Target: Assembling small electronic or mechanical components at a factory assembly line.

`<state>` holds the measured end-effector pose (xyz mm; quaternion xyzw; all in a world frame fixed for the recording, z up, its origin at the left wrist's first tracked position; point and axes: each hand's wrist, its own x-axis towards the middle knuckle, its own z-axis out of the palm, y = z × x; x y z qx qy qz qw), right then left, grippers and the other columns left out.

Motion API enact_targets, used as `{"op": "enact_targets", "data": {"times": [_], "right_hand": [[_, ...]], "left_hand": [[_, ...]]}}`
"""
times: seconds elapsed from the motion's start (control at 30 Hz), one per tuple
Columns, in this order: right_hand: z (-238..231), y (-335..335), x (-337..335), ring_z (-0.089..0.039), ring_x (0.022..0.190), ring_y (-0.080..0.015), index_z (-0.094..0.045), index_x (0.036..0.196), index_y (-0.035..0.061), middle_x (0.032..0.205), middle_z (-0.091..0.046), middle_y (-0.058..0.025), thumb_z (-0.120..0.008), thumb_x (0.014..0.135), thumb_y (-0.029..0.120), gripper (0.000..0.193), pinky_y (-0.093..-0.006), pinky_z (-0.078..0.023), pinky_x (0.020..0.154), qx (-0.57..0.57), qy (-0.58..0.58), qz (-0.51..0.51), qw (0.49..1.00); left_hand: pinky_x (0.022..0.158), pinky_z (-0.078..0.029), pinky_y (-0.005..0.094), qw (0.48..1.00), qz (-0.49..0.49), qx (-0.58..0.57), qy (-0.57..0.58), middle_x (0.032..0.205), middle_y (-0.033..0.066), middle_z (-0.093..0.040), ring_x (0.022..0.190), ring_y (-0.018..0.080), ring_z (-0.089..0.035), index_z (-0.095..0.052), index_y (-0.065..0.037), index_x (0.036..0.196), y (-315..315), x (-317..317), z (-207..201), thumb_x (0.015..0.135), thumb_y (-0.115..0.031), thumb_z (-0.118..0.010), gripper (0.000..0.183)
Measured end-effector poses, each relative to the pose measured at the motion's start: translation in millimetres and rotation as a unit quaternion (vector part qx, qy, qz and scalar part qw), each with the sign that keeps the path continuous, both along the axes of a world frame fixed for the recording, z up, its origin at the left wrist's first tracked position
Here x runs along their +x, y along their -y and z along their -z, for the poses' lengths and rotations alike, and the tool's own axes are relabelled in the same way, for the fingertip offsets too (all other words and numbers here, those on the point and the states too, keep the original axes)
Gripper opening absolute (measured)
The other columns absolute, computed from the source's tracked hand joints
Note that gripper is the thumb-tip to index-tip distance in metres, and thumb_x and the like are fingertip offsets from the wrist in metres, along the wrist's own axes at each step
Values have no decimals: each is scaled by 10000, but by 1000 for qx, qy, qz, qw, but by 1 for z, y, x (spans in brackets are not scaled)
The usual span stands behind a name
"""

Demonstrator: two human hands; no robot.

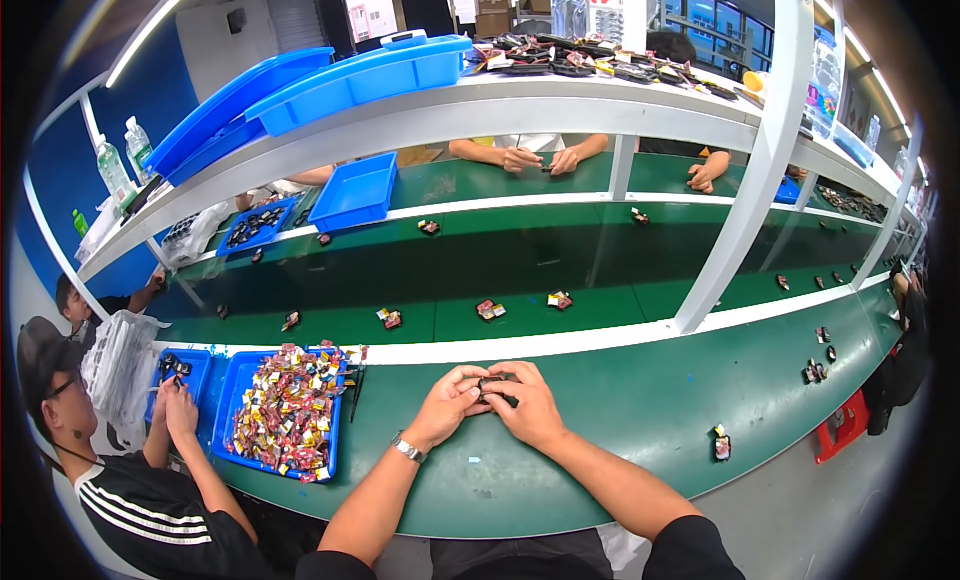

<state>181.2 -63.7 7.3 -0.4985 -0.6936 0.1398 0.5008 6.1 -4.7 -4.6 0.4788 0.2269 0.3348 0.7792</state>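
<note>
Above the green bench [480,490], my left hand [447,405] and my right hand [530,404] meet with their fingers closed round a small black device [493,383]. Both thumbs press at it, and the fingers hide much of its shape. To the left of my hands, a blue tray [222,420] is heaped with small red, yellow and white pieces [285,405]. A thin dark tool [357,390] lies beside that tray. Over to the right, one small black device with a yellow and red piece [721,442] rests on the bench.
Beyond a white rail [590,334], small devices [490,310] lie spaced along a green belt. A white post [745,170] rises at the right; an overhead shelf [540,98] carries blue trays [360,80]. A co-worker [150,480] sits close on my left.
</note>
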Motion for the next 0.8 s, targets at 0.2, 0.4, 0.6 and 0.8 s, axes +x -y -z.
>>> {"op": "enact_targets", "data": {"times": [0.2, 0.4, 0.6, 0.8], "right_hand": [[6, -1, 0, -553, 1140, -265, -744, 975, 100, 1153, -644, -54, -717, 787, 60, 194, -364, -496, 932, -38, -53, -7, 998], [1, -1, -4, -523, 1183, -284, -743, 973, 98, 1220, -617, -68, -727, 771, 44, 209, -374, -499, 936, -12, -27, -5, 1000], [0, -1, -8, -513, 1199, -297, -730, 973, 84, 1228, -604, -89, -721, 763, 27, 218, -390, -486, 958, 9, -29, 9, 999], [-8, 1, -8, -520, 1187, -315, -725, 946, 76, 1217, -606, -97, -724, 733, 19, 221, -408, -452, 990, 43, -6, 25, 999]], "left_hand": [[949, -526, 348, 1000, -3, 10, -9, 1276, 126, -581, 1138, 198, -599, -475, -52, 1240, 0, 0, 3, 985, -84, -536, 264], [973, -516, 361, 1000, -18, 15, 16, 1301, 143, -571, 1155, 208, -595, -483, -52, 1207, 1, 0, -1, 979, -68, -541, 236], [980, -509, 372, 999, -33, 13, 14, 1284, 138, -584, 1165, 208, -587, -482, -59, 1198, 4, 4, 3, 980, -52, -531, 223], [1000, -495, 371, 998, -20, 28, 50, 1350, 158, -545, 1195, 219, -574, -464, -45, 1226, 2, 0, 4, 996, -25, -472, 230]]}}
